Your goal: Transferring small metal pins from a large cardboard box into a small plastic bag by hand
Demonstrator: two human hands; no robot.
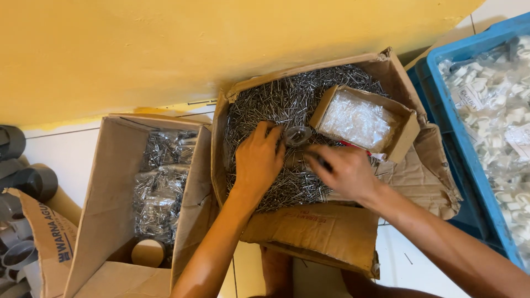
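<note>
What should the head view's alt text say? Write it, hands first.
Both hands, left hand and right hand, dig into loose nails in an open cardboard box. A smaller box rests on the nails; a blue crate stands beside.

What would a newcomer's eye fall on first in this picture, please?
Probably the open cardboard box in the middle, heaped with loose nails, where the left hand and right hand dig side by side. A smaller box of clear bags sits on the nails, and a blue crate of white clips stands at the right.

shiny metal nails (287,105), matt cardboard box (314,232)
</note>
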